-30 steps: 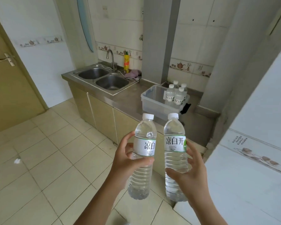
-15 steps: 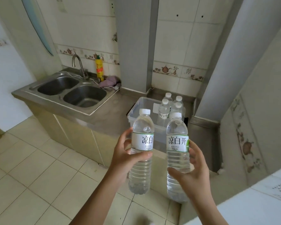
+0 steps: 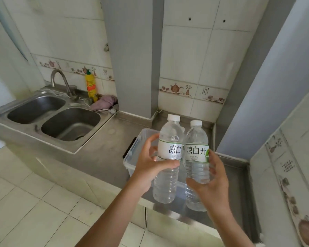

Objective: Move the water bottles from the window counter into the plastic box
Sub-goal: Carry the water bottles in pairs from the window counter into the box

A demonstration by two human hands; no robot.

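A long stainless-steel desk [image 3: 103,154] with a dull, brushed surface ran along the glossy white tiled wall, its front edge folded down over plain cabinet doors. Set into its left part was a double steel sink [image 3: 53,120] with two rounded rectangular basins, and a curved steel tap [image 3: 61,81] rose behind them. On the desk near the right corner stood a clear rectangular plastic box [image 3: 132,155] with soft rounded rims and a dark clip on its left side; most of it was hidden behind the hands and bottles, so its contents could not be made out.

Above the box, the left hand [image 3: 150,164] was wrapped around the left clear plastic water bottle [image 3: 168,157], thumb across the front below the white paper label and fingers curled behind. The right hand [image 3: 212,180] gripped the right clear plastic water bottle [image 3: 196,157] around its ribbed lower body. Both bottles were upright, side by side and nearly touching, each with a smooth domed shoulder, ridged waist, white screw cap and green-edged label with black characters.

Behind the sink stood a tall yellow plastic squeeze bottle [image 3: 91,88], and just beside it lay a crumpled pale pink cloth [image 3: 104,103].
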